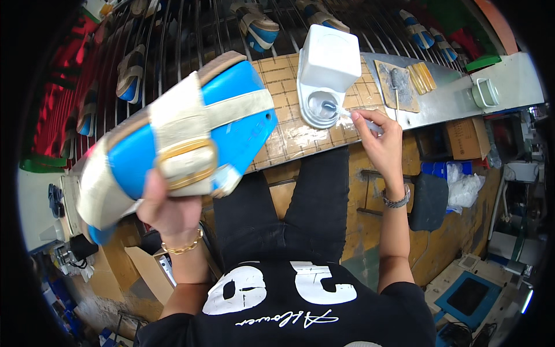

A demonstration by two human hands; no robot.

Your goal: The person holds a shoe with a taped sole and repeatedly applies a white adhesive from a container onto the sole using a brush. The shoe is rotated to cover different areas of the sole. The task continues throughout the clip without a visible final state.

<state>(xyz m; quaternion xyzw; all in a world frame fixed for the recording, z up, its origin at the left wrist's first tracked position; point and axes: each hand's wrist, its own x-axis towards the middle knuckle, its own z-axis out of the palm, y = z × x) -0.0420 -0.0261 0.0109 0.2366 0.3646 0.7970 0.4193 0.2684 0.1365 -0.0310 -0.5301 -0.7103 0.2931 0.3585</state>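
My left hand (170,211) grips a cream strapped sandal (176,113) with a tan buckle, fitted on a blue shoe last (245,81). The sandal is raised and tilted at the left, its toe pointing down toward the lower left. In my right hand (378,139), thumb and fingers pinch the pale handle of a thin brush (346,111). The brush's dark tip is inside the round cup at the foot of a white plastic dispenser (329,55), which stands upright on the bench. What the cup holds is hard to make out.
A brown-gridded bench top (280,81) lies before me. Right of the dispenser are a stained board (384,75) with another brush, several yellow sticks (422,78) and a pale green cup (485,92). Beyond, a metal-rod rack (191,34) carries several more sandals on blue lasts.
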